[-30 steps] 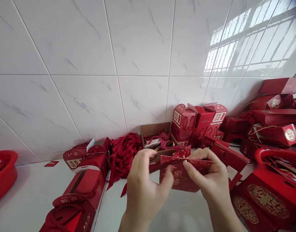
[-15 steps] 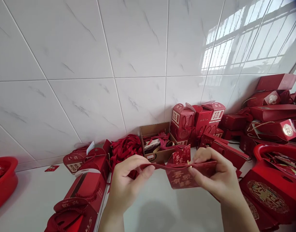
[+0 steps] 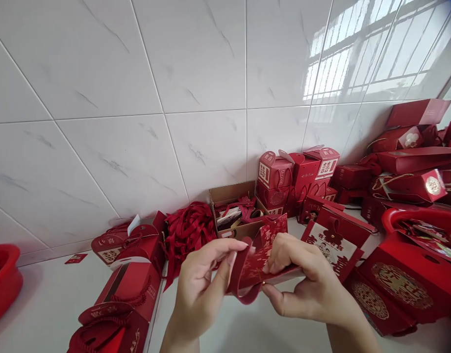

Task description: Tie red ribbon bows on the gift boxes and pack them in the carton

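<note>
Between my hands is a small red gift bag (image 3: 250, 268) with gold printing, held above the tabletop. My left hand (image 3: 207, 284) pinches a dark red strap (image 3: 246, 285) at the bag's left side, and the strap curves into a loop there. My right hand (image 3: 299, 279) grips the bag's right side, its fingers over the upper face and its thumb beside a small gold stud (image 3: 263, 283). A red panel with gold characters (image 3: 276, 228) rises behind the fingers; whether it belongs to the same bag I cannot tell. The right fingers cover part of the bag.
Red gift boxes (image 3: 126, 287) line the left, beside a heap of red ribbon (image 3: 192, 228). An open cardboard box (image 3: 233, 189) stands against the tiled wall. More red boxes (image 3: 402, 159) are piled on the right, near a red basin (image 3: 390, 218). Another red basin (image 3: 7, 279) stands far left.
The strap, stretched nearly flat between my hands before, now bends into a loop. My hands have come closer together, and the bag has turned to show its upper face.
</note>
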Demonstrator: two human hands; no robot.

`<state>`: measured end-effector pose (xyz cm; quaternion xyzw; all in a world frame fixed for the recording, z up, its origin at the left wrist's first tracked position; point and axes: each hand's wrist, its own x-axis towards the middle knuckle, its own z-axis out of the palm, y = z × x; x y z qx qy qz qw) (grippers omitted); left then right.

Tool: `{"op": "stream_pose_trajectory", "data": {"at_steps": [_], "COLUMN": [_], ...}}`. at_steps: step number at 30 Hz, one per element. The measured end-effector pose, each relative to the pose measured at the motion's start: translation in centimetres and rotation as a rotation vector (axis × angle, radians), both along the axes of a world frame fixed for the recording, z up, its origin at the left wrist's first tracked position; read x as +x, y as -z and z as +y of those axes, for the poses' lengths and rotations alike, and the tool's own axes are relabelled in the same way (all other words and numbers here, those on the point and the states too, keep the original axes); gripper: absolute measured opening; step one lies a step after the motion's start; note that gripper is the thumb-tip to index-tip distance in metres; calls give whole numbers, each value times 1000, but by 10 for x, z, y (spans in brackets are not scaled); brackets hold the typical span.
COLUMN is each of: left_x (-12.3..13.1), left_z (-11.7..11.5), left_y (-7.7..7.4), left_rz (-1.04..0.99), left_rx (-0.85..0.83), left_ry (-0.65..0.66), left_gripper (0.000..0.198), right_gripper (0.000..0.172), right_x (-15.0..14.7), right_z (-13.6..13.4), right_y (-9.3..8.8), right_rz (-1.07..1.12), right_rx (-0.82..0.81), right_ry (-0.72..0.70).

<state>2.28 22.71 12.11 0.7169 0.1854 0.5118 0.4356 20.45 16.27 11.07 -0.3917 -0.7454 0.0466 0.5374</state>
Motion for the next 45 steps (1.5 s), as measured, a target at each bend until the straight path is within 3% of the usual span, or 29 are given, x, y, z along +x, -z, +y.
{"op": "stream_pose_trajectory", "data": {"at_steps": [2,5,12,24,31,37,45], "left_x": [-2,-1,5,3,-1,-1,-1], "left_z": [1,1,0,-3,-5,-3,-2], "left_y": [-2,-8,-11,-13,-15,-14,-8], "left_rz": [91,146,158,163,144,123,93], "left_rx": [91,165,42,47,91,222,241], "left_ry": [98,114,133,145,320,309,311], "left_gripper": [21,17,11,10,18,32,41], "right_gripper": [32,33,30,29,29,26,29], "right_x": [-1,-1,2,2,2,-1,-2], "right_z": [-1,-2,-4,-3,-5,-5,-4], "right_y": [-1,-2,-2,-3,-6,-10,-7], "right_rz": [5,12,7,24,39,88,127], "right_rx": [8,20,44,39,80,202,247], "right_ry": [3,8,8,13,23,0,-27]}}
